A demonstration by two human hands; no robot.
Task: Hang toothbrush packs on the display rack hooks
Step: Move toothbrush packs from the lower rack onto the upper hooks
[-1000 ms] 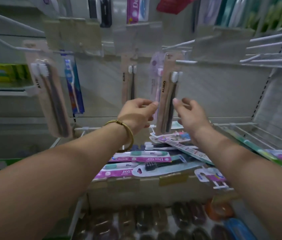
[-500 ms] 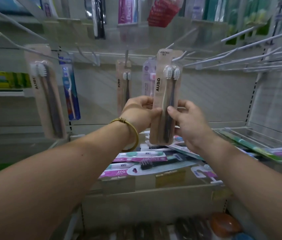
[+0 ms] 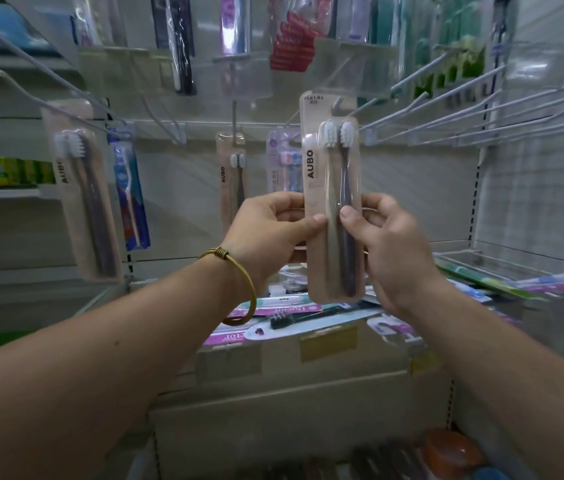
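AUBO pack [image 3: 334,202] is held upright in front of the rack, both thumbs pressed on its front. Left hand [image 3: 270,233] pinches the left edge, right hand [image 3: 382,237] the right. Bare hooks [image 3: 446,112] stick out right beside its top; loose packs [image 3: 308,313] are piled on the shelf below.

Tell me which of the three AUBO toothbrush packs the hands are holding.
The front AUBO pack, right of centre: the left hand and right hand pinch its sides. The left pack and the back pack hang from hooks, untouched.
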